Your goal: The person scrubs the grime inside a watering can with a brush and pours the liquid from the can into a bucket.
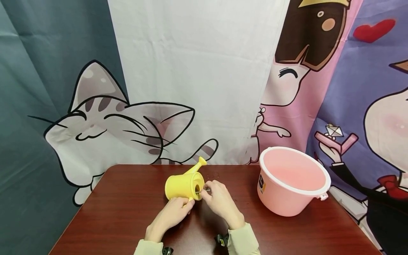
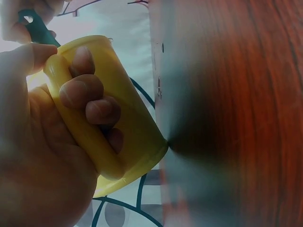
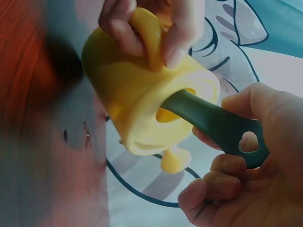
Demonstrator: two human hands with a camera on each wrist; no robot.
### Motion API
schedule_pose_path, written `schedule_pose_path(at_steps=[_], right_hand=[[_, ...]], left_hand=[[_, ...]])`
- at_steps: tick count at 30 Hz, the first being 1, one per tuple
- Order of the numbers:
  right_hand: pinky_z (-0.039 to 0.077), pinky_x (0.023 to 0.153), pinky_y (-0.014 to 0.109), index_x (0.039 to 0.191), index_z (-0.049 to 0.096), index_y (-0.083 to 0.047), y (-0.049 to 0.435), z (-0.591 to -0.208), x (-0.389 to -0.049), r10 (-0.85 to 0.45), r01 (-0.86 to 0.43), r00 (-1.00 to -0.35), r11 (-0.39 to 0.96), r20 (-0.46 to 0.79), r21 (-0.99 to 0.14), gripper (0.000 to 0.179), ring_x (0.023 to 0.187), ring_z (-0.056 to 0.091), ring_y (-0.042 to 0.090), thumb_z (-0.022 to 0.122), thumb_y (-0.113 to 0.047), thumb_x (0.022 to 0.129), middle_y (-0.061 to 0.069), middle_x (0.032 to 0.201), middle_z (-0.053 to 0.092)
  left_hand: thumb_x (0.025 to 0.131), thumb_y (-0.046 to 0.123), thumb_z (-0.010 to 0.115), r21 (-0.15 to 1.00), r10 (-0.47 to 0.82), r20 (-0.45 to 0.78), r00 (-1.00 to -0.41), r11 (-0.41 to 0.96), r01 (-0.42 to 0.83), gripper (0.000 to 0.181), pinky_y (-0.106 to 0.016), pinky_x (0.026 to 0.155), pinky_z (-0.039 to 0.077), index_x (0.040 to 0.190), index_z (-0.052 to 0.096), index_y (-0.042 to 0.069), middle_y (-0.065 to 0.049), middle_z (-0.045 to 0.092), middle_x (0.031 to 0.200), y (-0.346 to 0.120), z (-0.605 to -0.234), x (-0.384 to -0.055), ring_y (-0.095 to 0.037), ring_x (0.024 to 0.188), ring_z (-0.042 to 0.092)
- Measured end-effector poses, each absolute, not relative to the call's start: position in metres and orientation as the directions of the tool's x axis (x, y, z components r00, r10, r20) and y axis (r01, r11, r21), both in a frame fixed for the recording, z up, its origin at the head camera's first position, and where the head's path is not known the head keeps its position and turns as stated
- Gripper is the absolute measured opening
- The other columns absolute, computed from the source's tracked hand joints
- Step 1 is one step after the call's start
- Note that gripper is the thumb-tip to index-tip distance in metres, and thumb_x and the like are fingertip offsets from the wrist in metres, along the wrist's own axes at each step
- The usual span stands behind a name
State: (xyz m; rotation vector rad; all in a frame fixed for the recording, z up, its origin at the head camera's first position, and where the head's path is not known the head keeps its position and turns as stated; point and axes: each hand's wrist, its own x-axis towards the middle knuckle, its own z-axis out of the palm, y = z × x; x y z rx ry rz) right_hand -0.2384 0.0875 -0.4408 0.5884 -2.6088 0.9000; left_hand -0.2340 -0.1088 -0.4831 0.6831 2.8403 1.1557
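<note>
At the bench (image 1: 105,219), the left grip (image 1: 174,212) holds the yellow watering can (image 1: 178,186), likely light and stiff, by its handle (image 2: 85,137) (the surest hold); the right grip (image 1: 220,201) pinches a green tool (image 3: 203,116).

Both arms (image 1: 244,241) reach forward and angle inward, the left hand (image 1: 176,212) with fingers (image 2: 81,91) curled in a grip, the right hand (image 1: 220,201) beside it pinching with bent fingers and thumb (image 3: 253,100).
</note>
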Motion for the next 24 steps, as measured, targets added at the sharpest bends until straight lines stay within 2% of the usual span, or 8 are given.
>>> schedule_pose_path(at_steps=[9, 17, 24], right_hand=[[0.044, 0.062, 0.027, 0.078, 0.065, -0.016, 0.097, -0.433, -0.237, -0.244, -0.453, -0.875, 0.721, 0.419, -0.525, 0.005, 0.067, 0.050, 0.010, 0.063, -0.015, 0.083, -0.008, 0.073, 0.052], [0.046, 0.068, 0.031, 0.082, 0.067, -0.013, 0.093, -0.438, -0.238, -0.270, -0.471, -0.868, 0.712, 0.416, -0.521, 0.006, 0.074, 0.056, 0.016, 0.061, -0.014, 0.084, -0.005, 0.077, 0.056], [0.044, 0.065, 0.028, 0.082, 0.063, -0.014, 0.084, -0.447, -0.239, -0.281, -0.455, -0.882, 0.717, 0.378, -0.528, 0.004, 0.071, 0.050, 0.012, 0.060, -0.015, 0.085, -0.006, 0.075, 0.052]], left_hand=[[0.103, 0.035, 0.046, 0.659, 0.393, 0.177, -0.902, 0.634, 0.405, 0.045, -0.024, 0.052, 0.038, 0.062, 0.053, 0.021, 0.012, 0.045, 0.054, -0.108, -0.484, -0.233, -0.004, 0.049, 0.041], [0.104, 0.035, 0.046, 0.664, 0.392, 0.168, -0.905, 0.633, 0.398, 0.045, -0.024, 0.051, 0.038, 0.062, 0.054, 0.018, 0.012, 0.045, 0.054, -0.109, -0.484, -0.233, -0.004, 0.050, 0.041], [0.104, 0.036, 0.045, 0.664, 0.390, 0.164, -0.906, 0.635, 0.394, 0.046, -0.024, 0.052, 0.038, 0.062, 0.055, 0.018, 0.012, 0.045, 0.054, -0.109, -0.484, -0.233, -0.005, 0.050, 0.041]])
